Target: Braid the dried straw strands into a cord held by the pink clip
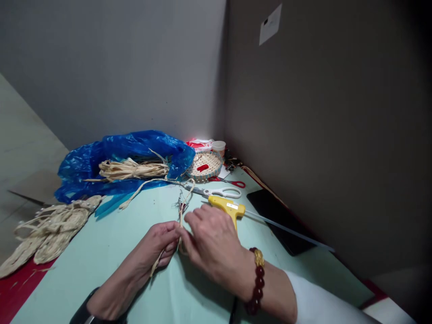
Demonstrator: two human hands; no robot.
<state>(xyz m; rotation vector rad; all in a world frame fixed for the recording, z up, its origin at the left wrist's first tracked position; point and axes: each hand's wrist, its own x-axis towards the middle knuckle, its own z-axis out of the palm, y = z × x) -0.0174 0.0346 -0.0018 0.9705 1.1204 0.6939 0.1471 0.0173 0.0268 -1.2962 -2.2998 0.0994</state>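
Close together over the pale green tabletop, both my hands pinch a thin raffia strand (181, 219). My left hand (161, 243) is closed on it, with a loose raffia end hanging below the fingers. From the right, my right hand (212, 238) has its thumb and fingers closed at the same spot, with a bead bracelet (258, 281) on that wrist. The strand runs up past a small dark wiry piece (182, 206), whose kind I cannot make out. Just beyond the right hand lies a yellow glue gun (227, 206) with a long glue stick in it.
White-handled scissors (231, 192) and red-handled scissors (238, 183) lie behind the hands. Beyond are a woven basket (216, 173), a plastic cup (218, 147) and a blue bag (91, 155) with a raffia bundle (135, 170). Woven sandals (64, 227) sit left; a black tablet-like slab (286, 225) lies right.
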